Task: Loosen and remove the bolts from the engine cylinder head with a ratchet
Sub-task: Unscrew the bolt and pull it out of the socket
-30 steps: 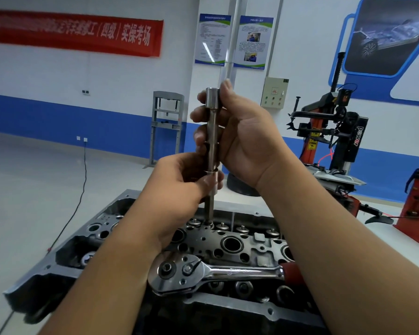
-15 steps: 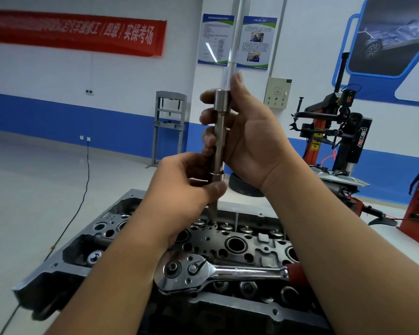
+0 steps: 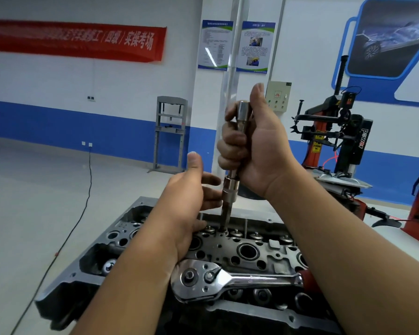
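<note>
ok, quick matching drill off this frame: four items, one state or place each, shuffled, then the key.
1. left hand
2. right hand
3. ratchet
4. extension bar

A. lying flat on the cylinder head
B. gripping the bar
C. upright, tip at a bolt hole
D. fingers open beside the bar

Pairs: 1-D, 2-B, 3-A, 4-C

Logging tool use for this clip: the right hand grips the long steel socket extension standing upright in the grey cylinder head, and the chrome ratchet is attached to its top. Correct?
Not quite. The head view shows the chrome ratchet lying flat on the grey cylinder head, detached. The right hand does grip the upright steel socket extension.
</note>
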Motion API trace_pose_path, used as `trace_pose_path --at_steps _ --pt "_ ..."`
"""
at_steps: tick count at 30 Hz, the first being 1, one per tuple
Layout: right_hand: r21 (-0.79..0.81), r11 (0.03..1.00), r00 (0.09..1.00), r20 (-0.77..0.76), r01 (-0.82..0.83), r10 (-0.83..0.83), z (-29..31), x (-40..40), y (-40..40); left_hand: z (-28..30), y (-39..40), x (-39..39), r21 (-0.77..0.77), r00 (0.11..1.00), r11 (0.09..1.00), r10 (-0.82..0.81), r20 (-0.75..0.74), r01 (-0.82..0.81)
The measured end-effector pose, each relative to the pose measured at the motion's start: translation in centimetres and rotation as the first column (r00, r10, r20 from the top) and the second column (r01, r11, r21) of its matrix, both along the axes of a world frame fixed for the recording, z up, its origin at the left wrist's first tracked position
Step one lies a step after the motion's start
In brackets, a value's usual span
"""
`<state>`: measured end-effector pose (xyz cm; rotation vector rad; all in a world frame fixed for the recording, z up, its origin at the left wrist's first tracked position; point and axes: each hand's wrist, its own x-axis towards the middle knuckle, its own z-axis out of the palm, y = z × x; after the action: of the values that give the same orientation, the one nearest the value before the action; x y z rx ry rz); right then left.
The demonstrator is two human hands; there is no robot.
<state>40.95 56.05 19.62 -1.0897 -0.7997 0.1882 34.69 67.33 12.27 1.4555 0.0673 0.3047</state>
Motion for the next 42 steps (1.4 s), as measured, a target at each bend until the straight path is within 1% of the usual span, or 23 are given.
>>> trace_pose_path --at_steps 2,3,4,5,7,9,13,15,18,22,24,27,29,33,36,39,41,42 --pt "-0.006 1.000 1.000 0.020 0.020 -0.020 0.1 -0.1 0.2 0.1 0.5 -0.1 0.033 1.000 0.999 0.005 0.003 -0.005" --pt "-0.014 0.999 0.999 0.024 0.041 -0.041 0.2 -0.1 0.3 0.1 0.9 -0.1 0.086 1.000 0.996 0.019 0.013 -0.020" --pt "-0.023 0.998 0.998 0.022 0.063 -0.062 0.3 -0.1 0.5 0.1 1.4 -0.2 0.172 0.999 0.984 0.038 0.028 -0.042" --pt "-0.030 0.996 0.997 0.015 0.080 -0.080 0.3 -0.1 0.6 0.2 1.9 -0.2 0.287 0.997 0.956 0.057 0.048 -0.068" --pt "-0.041 0.994 0.995 0.002 0.099 -0.099 0.5 0.0 0.9 0.4 3.1 -0.5 0.507 0.992 0.853 0.088 0.092 -0.123" --pt "-0.055 0.992 0.993 -0.012 0.113 -0.114 0.6 -0.1 1.0 0.5 4.1 -0.7 0.611 0.986 0.774 0.120 0.116 -0.166" --pt "-0.071 0.985 0.987 -0.003 0.158 -0.158 1.0 -0.6 1.2 0.0 4.3 -0.6 0.680 0.995 0.726 0.073 0.071 -0.102" --pt "-0.080 0.980 0.983 0.032 0.183 -0.181 1.5 -1.2 1.4 -0.6 4.0 -0.3 0.715 0.997 0.695 0.055 0.061 -0.083" --pt "-0.087 0.973 0.973 0.098 0.215 -0.207 2.8 -2.0 1.6 -1.2 3.5 0.2 0.756 0.995 0.646 0.057 0.087 -0.104" --pt "-0.116 0.963 0.965 0.125 0.244 -0.230 4.1 -2.9 1.5 -1.5 3.3 0.5 0.771 0.997 0.632 0.024 0.076 -0.074" --pt "-0.143 0.948 0.956 0.120 0.283 -0.267 4.1 -2.9 1.3 -1.6 3.1 0.6 0.799 0.997 0.601 -0.039 0.067 -0.030" --pt "-0.167 0.930 0.944 0.091 0.328 -0.317 3.5 -2.7 0.5 -2.1 2.8 0.7 0.839 0.986 0.534 -0.162 -0.025 0.109" --pt "-0.161 0.922 0.936 0.059 0.352 -0.347 3.2 -2.9 -0.4 -2.1 2.7 1.0 0.855 0.981 0.496 -0.180 -0.070 0.152" --pt "-0.155 0.886 0.898 0.014 0.436 -0.439 3.6 -4.1 -2.0 -0.8 1.9 1.7 0.809 0.975 0.550 -0.187 -0.121 0.206" --pt "-0.122 0.855 0.860 -0.019 0.504 -0.509 5.1 -5.5 -3.6 0.6 1.6 1.4 0.766 0.982 0.619 -0.169 -0.089 0.176" --pt "-0.071 0.840 0.839 -0.052 0.538 -0.542 7.2 -7.4 -5.8 2.5 1.1 0.3 0.731 0.989 0.679 -0.144 0.043 0.067" --pt "-0.029 0.834 0.830 -0.083 0.551 -0.551 8.6 -8.8 -7.8 4.4 0.0 -1.0 0.667 0.977 0.745 -0.138 0.161 -0.005" --pt "-0.011 0.827 0.822 -0.103 0.562 -0.560 9.3 -9.6 -8.8 5.5 -0.9 -1.8 0.629 0.968 0.778 -0.146 0.206 -0.016"
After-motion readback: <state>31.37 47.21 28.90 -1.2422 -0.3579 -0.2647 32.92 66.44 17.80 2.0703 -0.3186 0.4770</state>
